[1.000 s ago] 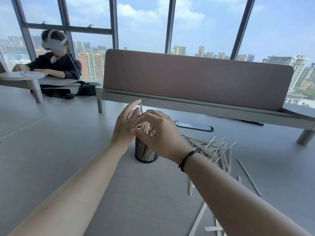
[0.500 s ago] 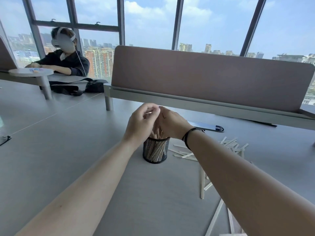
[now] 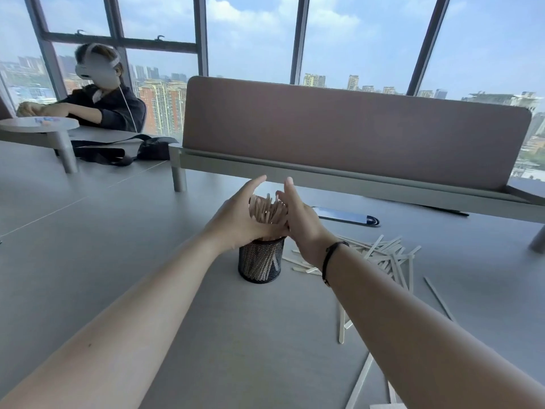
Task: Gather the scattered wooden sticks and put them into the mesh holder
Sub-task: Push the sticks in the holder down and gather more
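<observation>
A black mesh holder (image 3: pixel 261 262) stands on the grey desk, packed with a bundle of wooden sticks (image 3: pixel 267 210) that rise above its rim. My left hand (image 3: pixel 240 218) and my right hand (image 3: pixel 299 221) cup this bundle from either side just above the rim, fingers stretched out and touching the sticks. A heap of loose wooden sticks (image 3: pixel 386 256) lies to the right of the holder, partly behind my right forearm. More sticks (image 3: pixel 358 385) lie scattered near the front right.
A dark phone (image 3: pixel 348 217) lies behind the holder. A brown divider panel (image 3: pixel 348 131) on a grey rail crosses the desk's back. At the far left sits a person in a headset, with a black bag (image 3: pixel 129 150) beside.
Both hands have spread out from a closed clasp over the holder, so the tops of the sticks now show between them. The view has shifted slightly.
</observation>
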A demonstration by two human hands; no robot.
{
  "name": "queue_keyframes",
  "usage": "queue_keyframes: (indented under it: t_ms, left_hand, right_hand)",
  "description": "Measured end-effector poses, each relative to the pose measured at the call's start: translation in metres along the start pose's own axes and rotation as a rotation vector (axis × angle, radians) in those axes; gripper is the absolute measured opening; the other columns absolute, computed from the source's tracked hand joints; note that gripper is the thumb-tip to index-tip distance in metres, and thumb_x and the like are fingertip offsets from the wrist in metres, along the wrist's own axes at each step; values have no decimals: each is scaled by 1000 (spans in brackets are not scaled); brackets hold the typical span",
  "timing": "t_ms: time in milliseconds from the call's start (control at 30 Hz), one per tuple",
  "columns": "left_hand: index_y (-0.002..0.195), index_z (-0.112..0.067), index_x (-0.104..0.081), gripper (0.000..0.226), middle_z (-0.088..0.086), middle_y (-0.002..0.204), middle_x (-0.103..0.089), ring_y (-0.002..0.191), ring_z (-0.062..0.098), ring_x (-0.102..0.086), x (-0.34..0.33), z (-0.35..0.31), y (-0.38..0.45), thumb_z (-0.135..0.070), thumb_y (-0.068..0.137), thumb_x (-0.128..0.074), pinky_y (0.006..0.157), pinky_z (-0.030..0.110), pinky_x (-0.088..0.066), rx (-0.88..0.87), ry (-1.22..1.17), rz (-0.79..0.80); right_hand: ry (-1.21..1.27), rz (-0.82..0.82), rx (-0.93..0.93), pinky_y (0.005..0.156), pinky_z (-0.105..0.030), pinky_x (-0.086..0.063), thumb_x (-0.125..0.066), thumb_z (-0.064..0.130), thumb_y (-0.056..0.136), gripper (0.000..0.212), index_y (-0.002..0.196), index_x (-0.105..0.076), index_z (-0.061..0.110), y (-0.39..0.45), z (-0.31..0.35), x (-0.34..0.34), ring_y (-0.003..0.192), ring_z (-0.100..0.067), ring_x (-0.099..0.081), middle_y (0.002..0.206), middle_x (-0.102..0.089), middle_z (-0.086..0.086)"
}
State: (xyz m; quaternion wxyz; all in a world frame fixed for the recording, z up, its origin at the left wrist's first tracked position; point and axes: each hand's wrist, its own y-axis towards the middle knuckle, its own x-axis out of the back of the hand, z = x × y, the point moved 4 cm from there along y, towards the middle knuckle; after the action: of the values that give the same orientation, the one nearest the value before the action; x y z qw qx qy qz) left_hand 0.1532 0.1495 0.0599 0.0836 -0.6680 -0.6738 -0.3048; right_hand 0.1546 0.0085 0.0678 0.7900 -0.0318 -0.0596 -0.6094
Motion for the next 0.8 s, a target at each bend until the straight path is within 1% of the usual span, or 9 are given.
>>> queue_keyframes:
  t_ms: [100, 200, 300, 367, 433, 600, 667, 733, 800]
  left_hand:
    - [146, -43, -37, 109, -9, 115, -66, 106, 10, -62, -2, -10, 12, -55, 50, -87, 93, 32, -49, 8, 103, 32]
    - [126, -42, -49, 79, -11, 95, -68, 83, 4, -64, -7, -20, 21, -44, 57, -87, 73, 25, -46, 13, 160, 98]
    - [125, -36, -60, 64, -4, 105, -68, 87, -1, -60, -9, -17, 29, -38, 68, -88, 74, 20, -42, 28, 126, 99]
    - [125, -31, -65, 55, -3, 115, -66, 99, 4, -58, -9, -13, 32, -32, 74, -85, 81, 22, -42, 49, 80, 42]
    - [124, -28, -67, 51, -5, 125, -62, 111, 10, -57, -9, -9, 33, -26, 76, -83, 88, 26, -44, 83, 44, -43]
    - [132, -30, -54, 61, -6, 116, -59, 106, 14, -57, -10, -17, 28, -36, 78, -80, 81, 29, -44, 134, 76, -89]
    - [135, -29, -50, 64, -6, 118, -59, 111, 16, -55, -10, -34, 22, -47, 79, -76, 90, 34, -45, 50, 169, -237]
    - [131, -24, -54, 56, -1, 125, -60, 119, 22, -53, -19, -62, 8, -49, 82, -68, 97, 37, -44, -211, 326, -409]
    - [123, -19, -60, 46, 1, 124, -62, 117, 25, -56, -44, -86, -9, -44, 85, -63, 95, 38, -46, -469, 452, -430]
  right_hand:
    - [-91, 64, 12, 111, -28, -35, -25, 66, 98, 64, 140, -50, 25, -6, 6, -1, 127, -11, -52, 135, -56, 6]
    - [-57, 103, -63, 115, -37, -33, -34, 85, 81, 67, 109, -64, 32, -3, 6, -2, 126, -13, -55, 129, -61, 6]
    - [-14, 93, -119, 110, -43, -29, -33, 99, 60, 102, 142, -49, 40, 3, -5, 9, 134, -11, -47, 145, -53, 14]
    - [-2, 83, -117, 103, -45, -30, -28, 96, 65, 93, 143, -43, 49, -1, -12, 17, 127, -13, -52, 138, -57, 12]
    - [18, 36, -121, 104, -45, -35, -27, 90, 74, 83, 143, -44, 46, -8, -20, 29, 119, -17, -58, 127, -65, 7]
    - [6, -134, -8, 96, -35, -49, -46, 58, 96, 46, 125, -62, 27, -34, -36, 70, 105, -17, -68, 113, -73, 0]
    - [-96, -213, 76, 93, -31, -51, -59, 43, 95, 30, 117, -68, 23, -46, -43, 95, 100, -16, -69, 107, -74, 2]
    - [-193, -295, 129, 88, -25, -51, -67, 28, 93, 20, 111, -71, 21, -56, -53, 126, 92, -9, -69, 99, -74, 8]
    - [-280, -376, 138, 86, -25, -50, -67, 18, 93, 13, 104, -72, 21, -65, -62, 162, 85, -3, -67, 94, -73, 9]
